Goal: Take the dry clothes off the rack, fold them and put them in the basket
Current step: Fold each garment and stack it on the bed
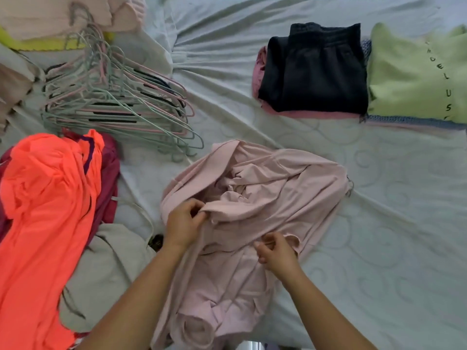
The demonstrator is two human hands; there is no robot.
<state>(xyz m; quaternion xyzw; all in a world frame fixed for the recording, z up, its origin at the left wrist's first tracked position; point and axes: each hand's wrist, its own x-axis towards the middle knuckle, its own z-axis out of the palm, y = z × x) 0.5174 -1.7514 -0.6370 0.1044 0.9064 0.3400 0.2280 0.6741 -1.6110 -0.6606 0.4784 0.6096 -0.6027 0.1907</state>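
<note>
Both hands pinch the crumpled pale pink garment [252, 198] at lower centre: left hand [184, 223] on a fold, right hand [276, 251] at its edge.

Pink garment [265, 188]: soft matt cloth, creased. Hangers [113, 97]: smooth coated. Bedsheet [379, 198]: quilted matt fabric.

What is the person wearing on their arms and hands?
Nothing that shows. The left hand and right hand are bare, with no gloves, and I see no rings. The left forearm and right forearm are bare too: no sleeves come into view, and neither wrist has a watch or bracelet.
</note>
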